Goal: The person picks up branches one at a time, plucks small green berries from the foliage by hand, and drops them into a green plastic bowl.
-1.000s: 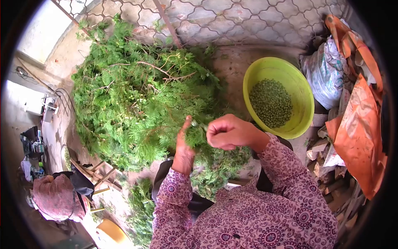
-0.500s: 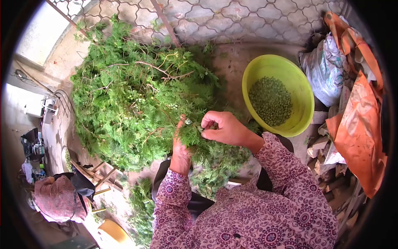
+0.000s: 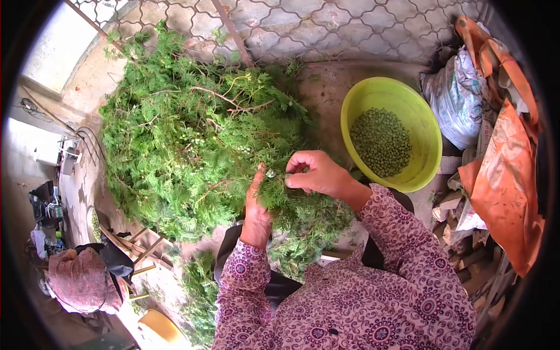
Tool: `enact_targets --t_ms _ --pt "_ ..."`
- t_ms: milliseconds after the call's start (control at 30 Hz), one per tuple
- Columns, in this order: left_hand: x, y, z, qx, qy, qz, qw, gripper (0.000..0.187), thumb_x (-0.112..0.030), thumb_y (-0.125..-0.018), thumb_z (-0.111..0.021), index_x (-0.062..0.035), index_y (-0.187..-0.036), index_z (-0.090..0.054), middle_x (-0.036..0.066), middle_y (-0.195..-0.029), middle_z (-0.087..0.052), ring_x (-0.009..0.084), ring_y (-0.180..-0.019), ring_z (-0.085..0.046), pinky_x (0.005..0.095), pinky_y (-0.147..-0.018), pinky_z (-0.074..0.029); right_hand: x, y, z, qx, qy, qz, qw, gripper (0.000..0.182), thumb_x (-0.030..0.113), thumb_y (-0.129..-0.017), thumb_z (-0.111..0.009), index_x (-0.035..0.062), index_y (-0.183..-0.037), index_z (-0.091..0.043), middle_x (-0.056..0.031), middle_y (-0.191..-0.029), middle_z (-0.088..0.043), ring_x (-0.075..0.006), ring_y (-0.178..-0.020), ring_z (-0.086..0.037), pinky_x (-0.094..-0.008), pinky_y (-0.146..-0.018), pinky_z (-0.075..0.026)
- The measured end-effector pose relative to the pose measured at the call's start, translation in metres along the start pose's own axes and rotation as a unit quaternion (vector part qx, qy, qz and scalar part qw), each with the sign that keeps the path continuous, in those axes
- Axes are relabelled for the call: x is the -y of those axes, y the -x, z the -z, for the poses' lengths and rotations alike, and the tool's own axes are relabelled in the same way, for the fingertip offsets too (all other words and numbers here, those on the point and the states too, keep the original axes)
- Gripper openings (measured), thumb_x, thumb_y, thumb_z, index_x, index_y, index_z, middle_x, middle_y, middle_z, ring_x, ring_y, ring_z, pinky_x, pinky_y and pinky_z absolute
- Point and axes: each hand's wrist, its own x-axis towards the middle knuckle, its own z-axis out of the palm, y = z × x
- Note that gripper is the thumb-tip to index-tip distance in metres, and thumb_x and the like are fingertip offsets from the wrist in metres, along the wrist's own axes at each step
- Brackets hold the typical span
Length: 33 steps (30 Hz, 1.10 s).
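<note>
My left hand (image 3: 256, 207) is closed on a leafy green sprig (image 3: 273, 192) in front of me, its thumb pointing up. Close to its right, my right hand (image 3: 318, 175) pinches at the sprig's edge with thumb and index finger; what lies between the fingertips is too small to name. A pale berry (image 3: 270, 173) shows between the two hands. Beyond them spreads a large heap of green branches (image 3: 169, 146). At the right, a yellow-green basin (image 3: 423, 128) holds many small green berries (image 3: 380, 142).
A wire mesh (image 3: 338, 26) runs along the back. White sacks (image 3: 458, 96) and an orange sheet (image 3: 504, 192) lie at the right, above split wood (image 3: 475, 265). At lower left are a person in pink (image 3: 81, 277), a wooden frame (image 3: 146, 248) and a yellow container (image 3: 160, 328).
Both hands have shifted slightly; my left hand's thumb has moved a little right. My right hand stays pinched beside the sprig.
</note>
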Motion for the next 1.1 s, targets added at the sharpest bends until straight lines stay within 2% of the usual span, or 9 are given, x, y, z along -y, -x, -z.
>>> enact_targets --t_ms 100,233,300,433,533,733,933,1000,1100 --pt "0.000 0.006 -0.019 -0.076 -0.018 0.009 0.997 0.046 -0.037 -0.091 -0.036 0.0015 -0.114 -0.045 0.017 -0.099 -0.058 0.0251 -0.085 -0.059 0.0369 -0.076 -0.050 -0.002 -0.001 -0.005 -0.084 0.079 0.091 0.989 0.013 0.009 -0.076 -0.060 -0.0017 -0.081 -0.054 -0.0015 -0.066 -0.054 -0.0043 -0.047 -0.045 -0.0202 -0.041 -0.035" --pt "0.001 0.015 -0.036 -0.076 0.015 -0.002 0.997 0.031 -0.029 -0.089 -0.048 -0.0010 -0.101 -0.052 0.007 -0.081 -0.059 0.0140 -0.068 -0.059 0.0277 -0.060 -0.051 -0.003 -0.002 -0.004 -0.049 0.060 0.100 0.992 0.010 0.007 -0.076 -0.058 -0.0020 -0.080 -0.054 -0.0012 -0.064 -0.054 -0.0041 -0.045 -0.044 -0.0197 -0.039 -0.033" --pt "0.007 0.007 -0.023 -0.040 0.055 0.034 0.997 0.026 -0.026 -0.090 -0.047 -0.0032 -0.102 -0.052 0.004 -0.080 -0.057 0.0131 -0.065 -0.058 0.0268 -0.055 -0.050 0.006 0.001 0.001 0.112 -0.038 -0.019 0.993 0.010 0.005 -0.073 -0.057 -0.0018 -0.080 -0.054 -0.0013 -0.060 -0.053 -0.0039 -0.044 -0.043 -0.0190 -0.038 -0.031" --pt "0.010 0.011 -0.022 -0.062 0.012 -0.007 0.998 0.021 -0.026 -0.089 -0.048 -0.0072 -0.098 -0.053 0.004 -0.076 -0.057 0.0127 -0.061 -0.056 0.0250 -0.052 -0.048 0.013 0.006 0.002 0.118 -0.080 -0.055 0.988 0.010 0.003 -0.071 -0.056 -0.0019 -0.081 -0.055 -0.0015 -0.057 -0.052 -0.0032 -0.042 -0.041 -0.0184 -0.038 -0.029" --pt "0.000 0.021 -0.042 -0.130 0.051 -0.013 0.990 0.022 -0.027 -0.089 -0.047 -0.0083 -0.100 -0.053 0.006 -0.078 -0.058 0.0132 -0.059 -0.056 0.0258 -0.051 -0.048 0.026 0.017 0.001 0.104 0.019 -0.042 0.994 0.011 0.003 -0.071 -0.054 -0.0017 -0.081 -0.056 -0.0025 -0.057 -0.052 -0.0028 -0.040 -0.039 -0.0183 -0.037 -0.028" --pt "-0.005 0.007 0.012 -0.058 0.032 -0.021 0.998 0.026 -0.027 -0.090 -0.042 -0.0133 -0.111 -0.051 0.002 -0.080 -0.059 0.0116 -0.056 -0.057 0.0224 -0.044 -0.050 0.017 0.015 0.011 0.118 -0.298 -0.057 0.946 0.011 0.006 -0.080 -0.049 -0.0003 -0.088 -0.054 -0.0076 -0.073 -0.058 -0.0084 -0.049 -0.051 -0.0190 -0.038 -0.032" --pt "0.002 0.005 0.020 -0.056 0.019 -0.034 0.998 0.027 -0.024 -0.090 -0.042 -0.0106 -0.111 -0.050 0.004 -0.077 -0.058 0.0133 -0.060 -0.058 0.0232 -0.048 -0.050 0.014 0.012 0.007 0.144 -0.195 -0.056 0.969 0.012 0.009 -0.082 -0.050 -0.0006 -0.087 -0.056 -0.0087 -0.078 -0.059 -0.0079 -0.050 -0.051 -0.0183 -0.041 -0.034" --pt "0.001 0.008 0.014 -0.075 0.029 -0.026 0.996 0.028 -0.027 -0.089 -0.043 -0.0085 -0.108 -0.050 0.004 -0.076 -0.058 0.0141 -0.059 -0.058 0.0249 -0.049 -0.051 0.012 0.013 0.003 0.148 0.015 -0.012 0.989 0.016 0.010 -0.081 -0.053 -0.0020 -0.090 -0.059 -0.0045 -0.071 -0.058 -0.0072 -0.052 -0.053 -0.0196 -0.043 -0.038" --pt "-0.003 0.007 0.001 -0.076 0.050 -0.004 0.996 0.032 -0.033 -0.089 -0.044 -0.0046 -0.103 -0.051 0.006 -0.076 -0.059 0.0167 -0.061 -0.059 0.0286 -0.052 -0.051 0.000 0.009 -0.006 0.056 0.105 0.026 0.993 0.022 0.013 -0.079 -0.057 -0.0022 -0.095 -0.059 -0.0024 -0.066 -0.057 -0.0063 -0.051 -0.053 -0.0211 -0.046 -0.041"
